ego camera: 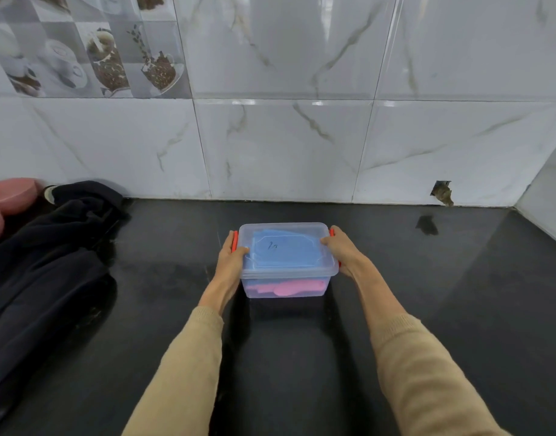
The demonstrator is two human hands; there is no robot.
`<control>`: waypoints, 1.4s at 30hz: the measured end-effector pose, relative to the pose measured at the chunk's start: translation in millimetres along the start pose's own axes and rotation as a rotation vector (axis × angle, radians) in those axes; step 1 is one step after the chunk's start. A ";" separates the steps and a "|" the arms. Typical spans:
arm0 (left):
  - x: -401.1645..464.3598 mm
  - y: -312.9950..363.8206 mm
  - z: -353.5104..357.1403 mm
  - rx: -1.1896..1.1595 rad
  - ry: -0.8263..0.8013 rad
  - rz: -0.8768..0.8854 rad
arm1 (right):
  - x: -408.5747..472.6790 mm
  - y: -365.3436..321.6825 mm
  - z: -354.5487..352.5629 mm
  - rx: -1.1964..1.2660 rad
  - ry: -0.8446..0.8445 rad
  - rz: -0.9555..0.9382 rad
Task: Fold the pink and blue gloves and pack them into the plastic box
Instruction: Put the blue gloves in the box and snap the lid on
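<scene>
On the dark surface (427,309), near the tiled wall (302,136), the plastic box (287,272) stood with its clear lid (286,247) in place. From the head view, the blue glove (283,251) lay folded in the upper part of the box, visible through the lid, and the pink glove (286,287) lay beneath it, visible through the front wall. Packing therefore appeared complete, and the step in hand was judged to be closure of the lid. The left hand (231,259) gripped the left end of the box, its fingers (242,250) curled over the lid edge beside the left red latch (235,240). The right hand (341,250) gripped the right end in the same manner, its fingers (327,240) bent onto the lid edge at the right red latch (331,231). Whether either latch was fully snapped down could not be determined. The next move was judged to call for even downward pressure at both ends, confirmation that each latch was seated, and then release of the box. At the left edge of the view, a dark cloth (50,247) lay on the surface, with pink round objects (9,196) behind it, well apart from the box.
</scene>
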State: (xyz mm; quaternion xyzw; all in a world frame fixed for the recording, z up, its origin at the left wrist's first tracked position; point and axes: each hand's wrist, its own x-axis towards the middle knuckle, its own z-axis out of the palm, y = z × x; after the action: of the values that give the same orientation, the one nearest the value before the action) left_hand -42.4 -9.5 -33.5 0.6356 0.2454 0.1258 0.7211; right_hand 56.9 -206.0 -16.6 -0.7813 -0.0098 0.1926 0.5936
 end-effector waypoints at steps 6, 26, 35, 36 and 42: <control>0.8 -4.2 3.4 0.052 0.007 0.040 | 0.6 8.8 8.5 -0.189 0.128 -0.160; 5.3 -10.7 142.7 0.126 -0.305 0.037 | -46.9 45.7 -116.7 -0.129 0.440 -0.059; -17.2 -17.5 259.3 0.241 -0.369 0.037 | -96.8 79.3 -173.9 0.137 0.875 0.033; -20.2 -18.0 267.9 0.243 -0.327 0.041 | -99.7 81.2 -173.4 0.187 0.942 0.044; -43.7 -12.2 306.1 0.365 -0.097 0.111 | -119.8 91.0 -179.4 0.337 1.094 0.135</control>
State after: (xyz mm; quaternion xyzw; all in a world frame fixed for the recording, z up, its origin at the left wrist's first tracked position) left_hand 76.2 -294.8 -15.1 0.7737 0.1936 0.0878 0.5968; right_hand -17.3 -427.9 -27.1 -0.6607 0.3795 -0.2030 0.6150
